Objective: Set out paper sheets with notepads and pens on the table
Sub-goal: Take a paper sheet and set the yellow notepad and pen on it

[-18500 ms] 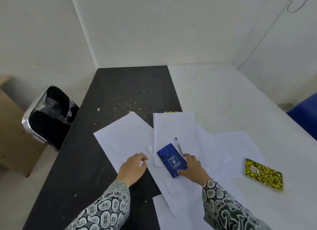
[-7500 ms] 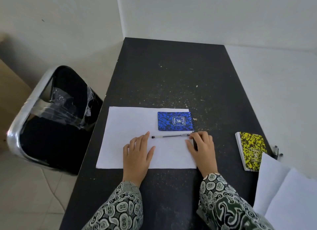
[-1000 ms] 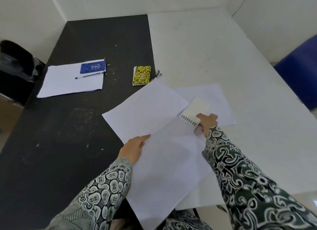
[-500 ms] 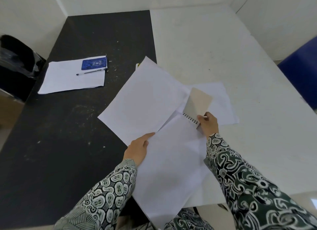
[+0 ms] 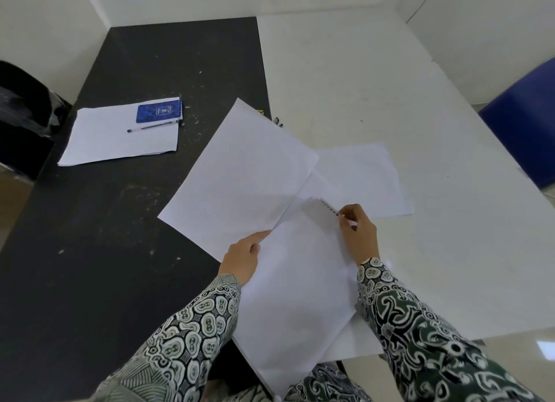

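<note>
My left hand (image 5: 241, 259) pinches the near edge of a white paper sheet (image 5: 240, 176) and holds it raised and tilted over the table. My right hand (image 5: 357, 232) grips a white spiral notepad (image 5: 326, 205) by its wire corner; the raised sheet hides most of it. More loose sheets (image 5: 294, 296) lie under my hands. At the far left a sheet (image 5: 114, 143) lies flat with a blue notepad (image 5: 159, 112) and a pen (image 5: 150, 127) on it. Only a sliver of the yellow notepad (image 5: 260, 111) shows past the raised sheet's top corner.
The table has a black left half (image 5: 90, 236) and a white right half (image 5: 390, 86). A black bin (image 5: 21, 116) stands left of the table. A blue chair (image 5: 525, 134) stands at the right. A small dark object (image 5: 277, 121) lies near the seam.
My left hand has lifted the sheet higher and further over, so it now covers the yellow notepad and most of the white spiral notepad. My right hand has drawn the spiral notepad lower.
</note>
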Available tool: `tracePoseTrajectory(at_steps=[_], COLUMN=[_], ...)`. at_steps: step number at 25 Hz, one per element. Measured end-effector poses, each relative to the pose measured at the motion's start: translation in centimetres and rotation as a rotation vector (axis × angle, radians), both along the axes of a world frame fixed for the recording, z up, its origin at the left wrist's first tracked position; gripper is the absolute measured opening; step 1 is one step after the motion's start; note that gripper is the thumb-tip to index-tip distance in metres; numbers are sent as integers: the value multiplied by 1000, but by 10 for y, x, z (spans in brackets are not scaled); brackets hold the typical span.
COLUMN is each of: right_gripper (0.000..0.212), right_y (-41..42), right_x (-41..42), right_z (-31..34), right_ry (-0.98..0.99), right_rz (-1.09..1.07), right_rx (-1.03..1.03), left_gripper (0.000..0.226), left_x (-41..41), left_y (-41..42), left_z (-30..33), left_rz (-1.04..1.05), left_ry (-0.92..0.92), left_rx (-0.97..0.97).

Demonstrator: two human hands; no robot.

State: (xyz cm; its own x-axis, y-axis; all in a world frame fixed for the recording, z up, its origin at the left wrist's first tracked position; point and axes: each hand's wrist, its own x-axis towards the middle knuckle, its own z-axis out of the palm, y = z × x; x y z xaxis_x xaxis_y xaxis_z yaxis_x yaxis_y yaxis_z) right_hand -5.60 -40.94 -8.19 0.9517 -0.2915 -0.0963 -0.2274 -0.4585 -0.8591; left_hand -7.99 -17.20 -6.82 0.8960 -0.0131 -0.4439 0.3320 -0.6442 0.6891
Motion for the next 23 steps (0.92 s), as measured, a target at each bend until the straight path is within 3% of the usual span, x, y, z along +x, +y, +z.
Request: tracePoseTrajectory(at_steps=[7, 14, 17, 23], right_gripper=[28, 14, 31, 15], right_y=[-9, -9, -15, -21], right_x=[-7, 22, 36, 55], right_z=[-10, 2, 11, 47], right_ry=[-19, 126, 291, 326], right_rz=[334, 37, 115, 311], right_rx=[-157, 205, 244, 224], left_gripper=[44, 42, 39, 35], left_x=[5, 4, 3, 8], left_y=[-3, -4, -5, -2], left_z=[-1, 3, 5, 18], left_rz=[-14, 8, 3, -10], left_ry=[19, -15, -44, -76], left_rx=[-7, -71, -113, -218])
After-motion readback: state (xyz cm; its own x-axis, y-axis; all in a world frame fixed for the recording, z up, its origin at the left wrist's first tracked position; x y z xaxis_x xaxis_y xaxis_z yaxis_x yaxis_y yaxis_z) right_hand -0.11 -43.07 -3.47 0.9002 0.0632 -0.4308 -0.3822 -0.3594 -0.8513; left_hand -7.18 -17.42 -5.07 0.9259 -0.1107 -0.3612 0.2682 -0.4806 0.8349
